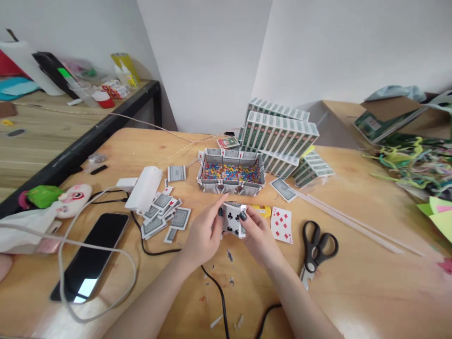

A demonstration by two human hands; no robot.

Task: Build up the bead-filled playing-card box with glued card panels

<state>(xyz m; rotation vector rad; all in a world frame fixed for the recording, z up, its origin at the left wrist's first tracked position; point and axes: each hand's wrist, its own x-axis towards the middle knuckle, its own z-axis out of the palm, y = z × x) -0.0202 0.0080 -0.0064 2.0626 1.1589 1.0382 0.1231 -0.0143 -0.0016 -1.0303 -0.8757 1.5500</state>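
Between my two hands is a playing card [231, 220] with black clubs, its edges bent up. My left hand [205, 230] grips its left side, and my right hand [259, 235] pinches its right edge with thumb and fingers. Just beyond stands an open box built from playing cards [231, 187], with small coloured beads [229, 173] inside. A yellow tool or tube [263, 210] lies partly behind my right hand. Beside that hand a seven of diamonds [281, 225] lies face up. Loose cards [162, 214] are heaped left of my left hand.
Black-handled scissors [318, 249] lie at the right. Stacked card packs [280, 134] stand at the back. Clear strips [353, 223] stretch across the right side. A phone [93, 256], a white cable [132, 278] and a white glue gun-like device [144, 188] occupy the left. Black cord crosses the front.
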